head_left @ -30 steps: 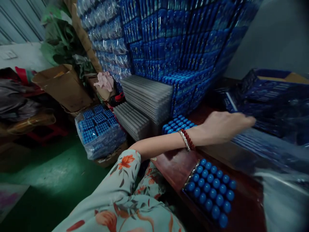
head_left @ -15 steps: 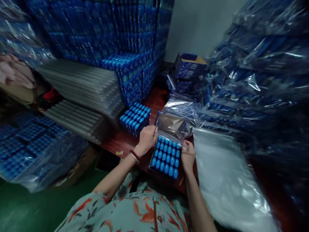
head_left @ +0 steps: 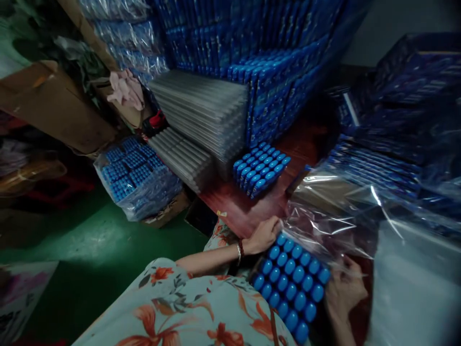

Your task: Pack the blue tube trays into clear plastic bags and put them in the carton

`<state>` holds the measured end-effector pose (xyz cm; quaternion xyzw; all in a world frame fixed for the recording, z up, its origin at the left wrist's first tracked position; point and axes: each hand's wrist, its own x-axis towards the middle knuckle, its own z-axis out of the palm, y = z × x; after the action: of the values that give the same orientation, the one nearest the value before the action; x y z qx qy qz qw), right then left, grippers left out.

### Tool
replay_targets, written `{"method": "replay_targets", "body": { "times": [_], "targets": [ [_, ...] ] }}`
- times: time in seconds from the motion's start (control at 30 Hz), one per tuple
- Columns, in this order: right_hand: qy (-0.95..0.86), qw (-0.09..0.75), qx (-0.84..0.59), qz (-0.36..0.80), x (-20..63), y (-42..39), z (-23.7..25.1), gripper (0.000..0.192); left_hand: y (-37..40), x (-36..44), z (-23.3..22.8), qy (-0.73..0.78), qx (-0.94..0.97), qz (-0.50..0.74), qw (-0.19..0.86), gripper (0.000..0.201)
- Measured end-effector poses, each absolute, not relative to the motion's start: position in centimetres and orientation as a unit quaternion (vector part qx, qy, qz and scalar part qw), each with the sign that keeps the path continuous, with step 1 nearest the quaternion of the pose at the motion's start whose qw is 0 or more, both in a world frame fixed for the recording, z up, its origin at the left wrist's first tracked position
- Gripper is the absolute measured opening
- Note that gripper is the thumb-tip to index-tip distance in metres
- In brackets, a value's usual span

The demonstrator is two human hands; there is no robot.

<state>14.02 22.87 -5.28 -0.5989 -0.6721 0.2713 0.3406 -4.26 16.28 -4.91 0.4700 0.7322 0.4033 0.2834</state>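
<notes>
My left hand (head_left: 264,235) is closed, pinching one edge of a clear plastic bag (head_left: 320,230) at its mouth. On the opposite side, my right hand (head_left: 347,283) grips the bag's other edge between thumb and fingers. Between my hands lies a box of blue oval-topped pieces (head_left: 290,276) set in neat rows. The far end of these rows meets the bag mouth; how far they reach inside I cannot make out. A second block of blue oval-topped pieces (head_left: 261,166) rests on the reddish table (head_left: 261,209), beyond my left hand.
Stacked clear plastic trays (head_left: 201,103) stand left of the second block, before a tall wall of blue packs (head_left: 273,101). Flat clear bags (head_left: 414,283) lie at right. On the green floor (head_left: 108,250) sits a bagged carton of blue pieces (head_left: 140,178). Dark blue boxes (head_left: 414,81) are piled behind.
My view has swung left and dipped. The box and both hands now appear closer to my body, and the bag mouth is still held between the hands.
</notes>
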Motion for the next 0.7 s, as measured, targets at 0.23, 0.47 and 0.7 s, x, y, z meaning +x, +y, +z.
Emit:
{"method": "replay_targets", "body": {
  "times": [0.23, 0.47, 0.7],
  "targets": [
    [-0.768, 0.187, -0.557, 0.255, 14.7, 23.0, -4.4, 0.049, 14.9, -4.9, -4.5, 0.726, 0.438, 0.417, 0.327, 0.027],
    [-0.704, 0.245, -0.551, 0.376, 14.7, 23.1, -4.2, 0.042, 14.7, -3.9, -3.0, 0.734, 0.385, 0.450, 0.332, 0.023],
    [-0.624, 0.229, -0.556, 0.498, 13.8, 22.6, -3.5, 0.034, 16.0, -5.9, -3.8, 0.721, 0.391, 0.403, 0.406, 0.015]
  ]
}}
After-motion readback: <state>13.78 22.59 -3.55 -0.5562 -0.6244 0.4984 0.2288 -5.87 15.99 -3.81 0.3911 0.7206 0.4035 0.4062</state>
